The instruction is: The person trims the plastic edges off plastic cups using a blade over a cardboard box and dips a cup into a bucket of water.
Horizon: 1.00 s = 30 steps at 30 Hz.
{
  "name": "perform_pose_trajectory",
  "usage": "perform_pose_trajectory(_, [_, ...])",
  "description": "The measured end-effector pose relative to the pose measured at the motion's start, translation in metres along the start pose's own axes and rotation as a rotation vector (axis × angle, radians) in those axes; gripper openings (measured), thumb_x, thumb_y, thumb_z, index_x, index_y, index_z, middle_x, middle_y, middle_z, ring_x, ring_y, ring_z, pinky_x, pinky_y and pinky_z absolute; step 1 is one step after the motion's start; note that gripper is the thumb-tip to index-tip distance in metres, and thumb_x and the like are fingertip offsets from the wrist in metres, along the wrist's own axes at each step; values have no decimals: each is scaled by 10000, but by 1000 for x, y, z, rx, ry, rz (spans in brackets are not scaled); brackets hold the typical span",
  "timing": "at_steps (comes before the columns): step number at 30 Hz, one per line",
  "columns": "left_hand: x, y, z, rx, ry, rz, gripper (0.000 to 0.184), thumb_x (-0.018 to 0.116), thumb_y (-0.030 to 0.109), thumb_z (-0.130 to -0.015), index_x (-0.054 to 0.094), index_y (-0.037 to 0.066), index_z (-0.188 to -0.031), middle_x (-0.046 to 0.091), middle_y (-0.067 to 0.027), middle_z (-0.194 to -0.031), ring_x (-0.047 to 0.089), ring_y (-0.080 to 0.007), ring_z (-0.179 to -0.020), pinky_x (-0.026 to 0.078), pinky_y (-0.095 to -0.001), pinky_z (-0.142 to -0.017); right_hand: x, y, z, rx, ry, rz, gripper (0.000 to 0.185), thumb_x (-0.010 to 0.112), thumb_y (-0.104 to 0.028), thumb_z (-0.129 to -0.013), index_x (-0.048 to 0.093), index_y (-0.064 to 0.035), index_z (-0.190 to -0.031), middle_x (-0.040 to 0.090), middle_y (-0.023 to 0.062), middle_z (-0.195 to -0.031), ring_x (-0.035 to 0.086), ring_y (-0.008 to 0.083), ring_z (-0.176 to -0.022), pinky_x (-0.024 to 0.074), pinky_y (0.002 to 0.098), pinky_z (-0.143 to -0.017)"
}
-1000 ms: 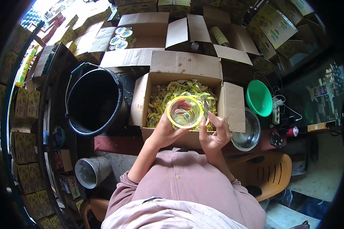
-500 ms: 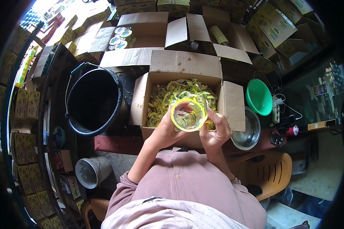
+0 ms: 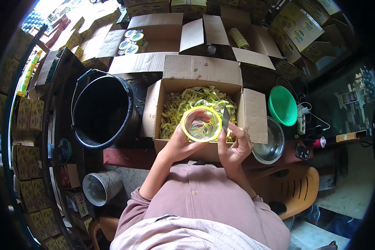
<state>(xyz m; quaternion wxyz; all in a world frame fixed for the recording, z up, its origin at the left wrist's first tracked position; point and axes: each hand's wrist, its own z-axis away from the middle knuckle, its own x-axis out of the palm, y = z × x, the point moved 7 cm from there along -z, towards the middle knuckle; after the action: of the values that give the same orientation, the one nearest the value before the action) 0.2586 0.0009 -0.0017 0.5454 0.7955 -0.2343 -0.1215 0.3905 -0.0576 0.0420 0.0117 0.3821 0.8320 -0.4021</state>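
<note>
My left hand (image 3: 181,141) is wrapped around a clear plastic cup with a yellow rim (image 3: 219,121), its mouth turned up toward me. Between the fingers of my right hand (image 3: 236,146) a small dark knife blade (image 3: 226,117) points upward, just right of the rim. The handle is hidden in my grip. Both hands are over the front edge of an open cardboard box (image 3: 202,76). Thin yellow-green strips (image 3: 173,109) fill that box.
A black bucket (image 3: 133,109) stands left of the box. To the right are a green bowl (image 3: 282,106), a metal bowl (image 3: 275,143) and a power strip (image 3: 301,123). Behind, open cartons hold lidded cups (image 3: 131,41) and a stack of yellow rings (image 3: 238,38). An orange chair (image 3: 298,187) is beside me.
The cup has shifted slightly left, away from my right hand. The blade now stands apart from the rim, where before it was close against it.
</note>
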Motion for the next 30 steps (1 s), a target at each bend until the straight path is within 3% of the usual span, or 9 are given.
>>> perform_pose_trajectory(7, [7, -1, 2, -15, -76, -48, 620, 702, 66, -682, 377, 10, -1207, 491, -97, -1095, 491, -174, -1029, 403, -313, -884, 2, 3, -5, -35, -22, 11, 274, 644, 2, -671, 620, -43, -940, 614, 73, -727, 611, 163, -627, 488, 265, -585])
perform_pose_trajectory(14, [-3, -11, 2, -59, 58, 327, 654, 663, 8, -709, 308, 28, -1258, 428, -97, -1156, 464, -182, -1052, 425, -314, -854, -2, 13, -7, 90, 39, -47, 247, 663, -20, -693, 620, -49, -934, 609, 65, -705, 586, 159, -591, 460, 259, -552])
perform_pose_trajectory(16, [-8, -19, 4, -70, 96, 420, 649, 650, 3, -733, 285, 33, -1268, 412, -89, -1154, 465, -181, -1046, 432, -319, -841, -1, 25, -6, 98, -4, -59, 261, 644, 19, -705, 597, -4, -961, 577, 51, -727, 540, 119, -613, 441, 230, -566])
perform_pose_trajectory(20, [-14, -15, 3, -43, 84, 408, 633, 640, -7, -734, 292, 34, -1261, 411, -95, -1136, 467, -183, -1036, 430, -321, -838, 6, 53, -6, 96, -83, 15, 310, 616, 48, -711, 583, 5, -1016, 569, 66, -707, 535, 113, -593, 440, 241, -552])
perform_pose_trajectory(23, [-21, -11, 4, -49, 156, 279, 625, 667, 180, -742, 320, 12, -1233, 449, -116, -1114, 522, -235, -998, 463, -363, -825, 31, 92, 9, 150, -537, 278, 405, 607, 52, -698, 558, -19, -1094, 569, 93, -664, 554, 139, -566, 446, 268, -537])
perform_pose_trajectory(24, [-21, -10, 3, -25, 107, 396, 612, 646, -5, -731, 310, 35, -1241, 411, -93, -1128, 473, -178, -1014, 425, -315, -828, 28, 88, 5, 178, -485, 287, 482, 615, 48, -683, 525, -32, -1150, 565, 111, -645, 559, 166, -546, 450, 282, -532])
perform_pose_trajectory(27, [-25, -8, 4, -54, 146, 373, 618, 647, -11, -725, 311, 41, -1242, 413, -91, -1127, 476, -177, -1010, 425, -314, -828, 19, 82, 0, 355, -437, 190, 528, 600, 32, -702, 467, -46, -1207, 572, 111, -655, 577, 217, -584, 462, 350, -573])
perform_pose_trajectory(30, [-24, -6, 2, -7, 149, 257, 655, 671, -36, -681, 321, 43, -1228, 420, -96, -1117, 493, -188, -1008, 441, -311, -816, 5, 52, -12, 184, -206, 114, 382, 620, 10, -716, 563, -58, -1088, 568, 80, -634, 556, 181, -547, 455, 312, -552])
